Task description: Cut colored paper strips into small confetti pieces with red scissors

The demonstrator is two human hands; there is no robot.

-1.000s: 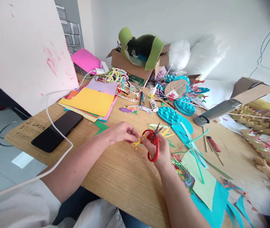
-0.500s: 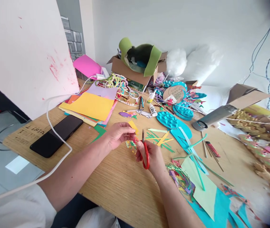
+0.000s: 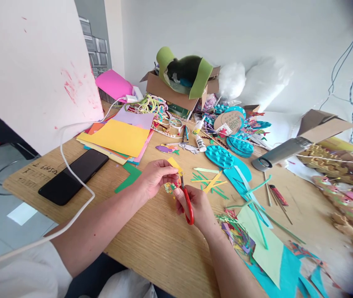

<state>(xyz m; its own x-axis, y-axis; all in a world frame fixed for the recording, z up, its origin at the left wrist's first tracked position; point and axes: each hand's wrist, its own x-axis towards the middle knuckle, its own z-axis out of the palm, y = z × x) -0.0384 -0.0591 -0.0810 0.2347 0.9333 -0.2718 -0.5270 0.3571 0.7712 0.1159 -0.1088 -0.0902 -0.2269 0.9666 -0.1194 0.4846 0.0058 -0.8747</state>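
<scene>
Between the fingertips of my left hand (image 3: 158, 177) is a small piece of yellow paper (image 3: 174, 163), its upper part sticking out past the fingers. My right hand (image 3: 197, 207) is closed around red-handled scissors (image 3: 188, 206), their blades pointing up and touching the lower edge of the yellow paper. Small coloured paper bits (image 3: 169, 188) lie on the table just below the left fingers. To the right of the blades are narrow green and yellow paper strips (image 3: 213, 182), crossing one another. A green paper piece (image 3: 129, 177) lies beside my left wrist.
A black phone (image 3: 73, 177) with a white cable (image 3: 80, 181) across it lies left. Coloured paper sheets (image 3: 123, 138) are stacked behind. Glue bottles (image 3: 200, 143), a metal flask (image 3: 280, 154) and a cardboard box (image 3: 167, 89) stand farther back. Paper scraps (image 3: 234, 238) lie by my right forearm.
The scissors have moved slightly left and their blades have come up against the yellow paper. My left hand still pinches it in nearly the same place.
</scene>
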